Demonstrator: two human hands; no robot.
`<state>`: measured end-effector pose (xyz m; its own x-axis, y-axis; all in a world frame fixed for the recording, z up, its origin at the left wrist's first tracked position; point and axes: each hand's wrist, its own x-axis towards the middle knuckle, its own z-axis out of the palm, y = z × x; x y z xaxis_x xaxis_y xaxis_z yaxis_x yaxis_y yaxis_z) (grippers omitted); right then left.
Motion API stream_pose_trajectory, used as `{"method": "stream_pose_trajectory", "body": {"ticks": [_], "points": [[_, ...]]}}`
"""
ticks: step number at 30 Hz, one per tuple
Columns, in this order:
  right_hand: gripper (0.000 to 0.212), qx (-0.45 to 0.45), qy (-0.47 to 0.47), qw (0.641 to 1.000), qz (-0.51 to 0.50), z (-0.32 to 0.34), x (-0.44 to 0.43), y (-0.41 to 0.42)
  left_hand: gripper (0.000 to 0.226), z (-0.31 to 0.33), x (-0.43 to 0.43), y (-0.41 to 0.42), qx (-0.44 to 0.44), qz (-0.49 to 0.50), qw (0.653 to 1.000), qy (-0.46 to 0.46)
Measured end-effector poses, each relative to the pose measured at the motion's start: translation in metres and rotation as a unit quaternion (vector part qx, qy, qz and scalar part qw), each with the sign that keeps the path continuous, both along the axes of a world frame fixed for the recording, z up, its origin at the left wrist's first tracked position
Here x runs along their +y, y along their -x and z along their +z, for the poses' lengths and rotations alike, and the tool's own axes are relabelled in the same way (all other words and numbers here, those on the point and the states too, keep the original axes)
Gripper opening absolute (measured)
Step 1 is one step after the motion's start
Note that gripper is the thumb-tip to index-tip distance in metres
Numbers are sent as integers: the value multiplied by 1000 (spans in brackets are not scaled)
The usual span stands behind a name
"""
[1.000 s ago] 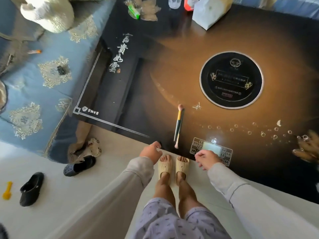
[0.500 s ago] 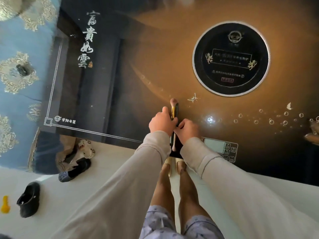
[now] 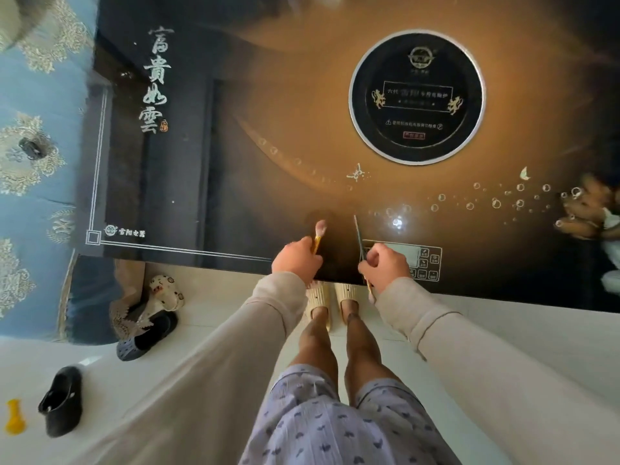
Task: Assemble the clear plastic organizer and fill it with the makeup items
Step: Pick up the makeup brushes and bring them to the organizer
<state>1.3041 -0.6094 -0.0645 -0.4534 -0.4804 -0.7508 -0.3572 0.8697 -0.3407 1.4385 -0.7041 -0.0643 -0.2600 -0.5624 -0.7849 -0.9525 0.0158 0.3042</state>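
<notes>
Far left, the blue patterned cushion (image 3: pixel 37 95) runs up the edge. On the pale floor below it sit a small yellow object (image 3: pixel 15 417) and a black clog (image 3: pixel 60 401). A second dark clog (image 3: pixel 147 337) and a white printed slipper (image 3: pixel 166 292) are tucked near the table's corner.

Next comes the glossy dark table (image 3: pixel 235 162), with white calligraphy (image 3: pixel 156 78) running down its left part.

Now your left hand (image 3: pixel 297 260) is at the table's near edge, fingers curled tight round a gold-handled makeup brush (image 3: pixel 319 229). Its pink bristle head pokes out just above your knuckles and points away from you over the tabletop.

There's a gap between your hands, and your beige slippers (image 3: pixel 318 297) show on the floor beneath it.

Your right hand (image 3: pixel 385 265) sits level with the left and overlaps the near corner of the printed control panel (image 3: pixel 424 260). Its fingers are closed round a slim dark tool (image 3: pixel 358 233) — the thin tip rises past your thumb, leaning a little left, and the other end sticks out under your wrist beyond the table's edge. I can't tell whether either item touches the tabletop.

Further back and to the right, the round black hob plate (image 3: pixel 417 96) with its silver rim lies well apart from both hands. At the far right edge there's a golden printed decoration (image 3: pixel 587 209) — too blurred to make out.
</notes>
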Motion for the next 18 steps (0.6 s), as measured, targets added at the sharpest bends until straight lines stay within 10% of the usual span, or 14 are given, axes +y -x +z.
{"method": "stream_pose_trajectory", "body": {"ticks": [18], "points": [[14, 10, -40, 979, -199, 63, 195, -11, 15, 51, 83, -145, -96, 37, 990, -93]]}}
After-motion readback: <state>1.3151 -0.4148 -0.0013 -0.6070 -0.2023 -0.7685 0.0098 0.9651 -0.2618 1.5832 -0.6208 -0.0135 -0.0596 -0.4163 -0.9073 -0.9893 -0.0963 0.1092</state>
